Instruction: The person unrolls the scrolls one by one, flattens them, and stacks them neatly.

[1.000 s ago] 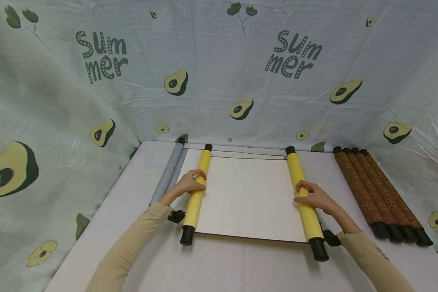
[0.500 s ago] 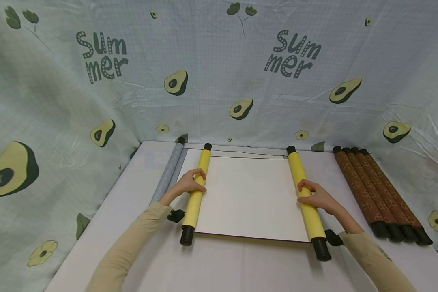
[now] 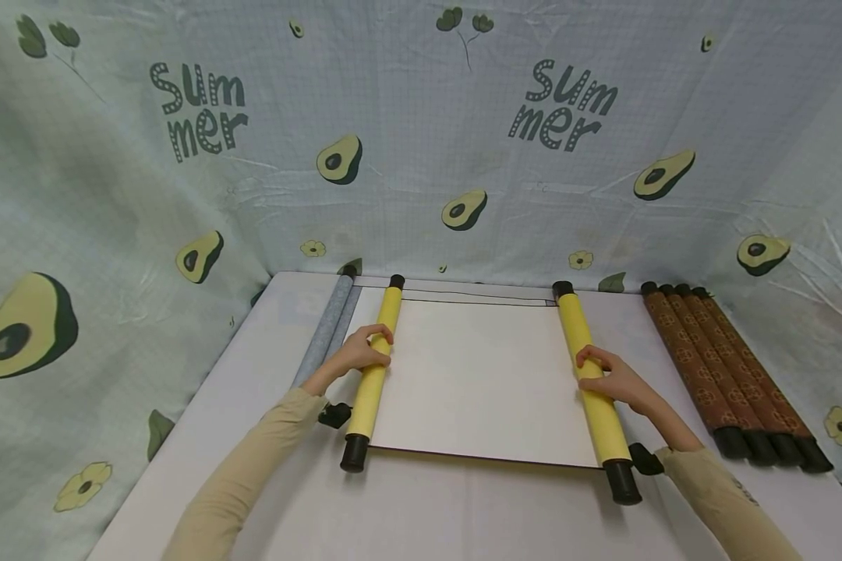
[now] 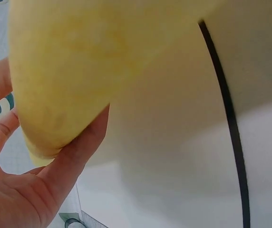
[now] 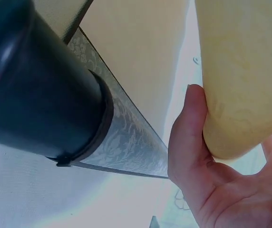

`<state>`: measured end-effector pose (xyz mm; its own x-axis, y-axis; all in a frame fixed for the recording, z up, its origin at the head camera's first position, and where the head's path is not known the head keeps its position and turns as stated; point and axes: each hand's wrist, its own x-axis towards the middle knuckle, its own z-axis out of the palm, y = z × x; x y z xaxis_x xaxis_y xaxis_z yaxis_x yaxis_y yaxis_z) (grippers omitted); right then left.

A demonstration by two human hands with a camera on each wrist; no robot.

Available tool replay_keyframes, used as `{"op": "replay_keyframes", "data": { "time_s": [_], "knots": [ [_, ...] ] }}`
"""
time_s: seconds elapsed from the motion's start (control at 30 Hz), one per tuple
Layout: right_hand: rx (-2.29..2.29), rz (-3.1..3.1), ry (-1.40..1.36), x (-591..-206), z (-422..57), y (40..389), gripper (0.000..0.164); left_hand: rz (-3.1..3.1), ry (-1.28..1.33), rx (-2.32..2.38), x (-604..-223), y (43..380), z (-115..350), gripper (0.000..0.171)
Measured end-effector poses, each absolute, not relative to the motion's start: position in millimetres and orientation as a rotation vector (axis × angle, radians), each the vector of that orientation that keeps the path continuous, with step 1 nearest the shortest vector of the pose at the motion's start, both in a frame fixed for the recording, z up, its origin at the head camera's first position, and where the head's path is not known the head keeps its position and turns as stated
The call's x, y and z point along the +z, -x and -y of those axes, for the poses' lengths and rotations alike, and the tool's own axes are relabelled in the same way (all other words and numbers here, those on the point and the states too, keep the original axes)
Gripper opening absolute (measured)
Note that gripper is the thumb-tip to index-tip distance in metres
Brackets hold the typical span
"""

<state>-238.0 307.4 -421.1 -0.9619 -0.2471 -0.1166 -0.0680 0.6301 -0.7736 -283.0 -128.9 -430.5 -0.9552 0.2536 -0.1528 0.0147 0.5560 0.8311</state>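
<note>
A yellow scroll lies partly unrolled, its white sheet (image 3: 487, 374) spread between two rolls with black end caps. My left hand (image 3: 356, 352) grips the left yellow roll (image 3: 369, 397) near its middle, thumb on the inner side, as the left wrist view also shows the hand (image 4: 29, 190). Around the right yellow roll (image 3: 603, 428) my right hand (image 3: 616, 380) curls in the same way; its thumb (image 5: 189, 128) presses the roll in the right wrist view. Beneath lies a grey patterned scroll, mostly covered, with its left roll (image 3: 327, 319) showing.
Several brown patterned scrolls (image 3: 730, 374) with black caps lie side by side at the table's right. A black end cap (image 5: 45, 90) of the grey scroll stands close to my right hand. A printed cloth (image 3: 407, 117) hangs behind the white table (image 3: 421, 514).
The two yellow rolls have moved slightly apart, the right one rightward and the left one a little leftward. More of the white sheet shows between them. Both hands keep their hold.
</note>
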Motion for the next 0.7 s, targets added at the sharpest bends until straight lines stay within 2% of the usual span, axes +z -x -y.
{"op": "replay_keyframes", "data": {
  "time_s": [0.5,0.7],
  "knots": [
    [-1.249,-2.622,0.219,-420.9,-311.8,238.0,0.029,-2.543,-0.207,1.385,-429.1,283.0,134.8,0.025],
    [-1.213,-2.649,0.193,-423.0,-312.4,237.7,0.035,-2.533,-0.242,1.361,-429.0,282.8,138.1,0.023]
  ]
}}
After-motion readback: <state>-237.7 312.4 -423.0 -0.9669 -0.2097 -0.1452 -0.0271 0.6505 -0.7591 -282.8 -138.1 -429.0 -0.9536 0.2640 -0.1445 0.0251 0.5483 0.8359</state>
